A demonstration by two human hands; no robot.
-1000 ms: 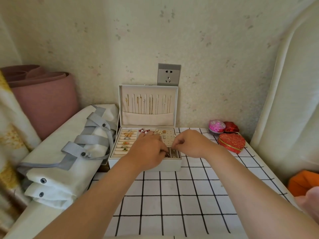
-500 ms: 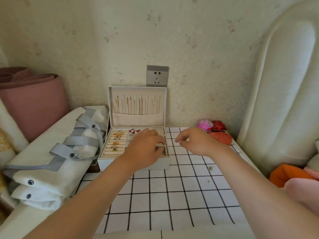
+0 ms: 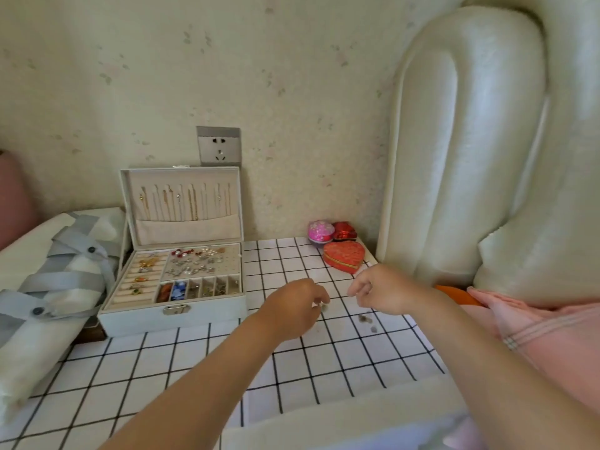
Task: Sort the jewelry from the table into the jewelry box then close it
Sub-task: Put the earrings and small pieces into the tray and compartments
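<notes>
The left hand [image 3: 292, 308] curls its fingers at a small silvery piece [image 3: 323, 306] on the worktop [image 3: 324, 368]; whether they pinch it is unclear. The right hand [image 3: 381, 290] hovers, fingers loosely apart, over the other pieces [image 3: 363, 318], probably to gather them. The jewelry box [image 3: 211, 311] stands open leftward, ready.

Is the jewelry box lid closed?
No, the jewelry box is open, its lid standing upright against the wall with necklaces hanging inside it.

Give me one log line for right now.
jewelry box open | left hand pinches small piece above table | right hand loosely curled, nothing seen held | loose pieces on table
</notes>
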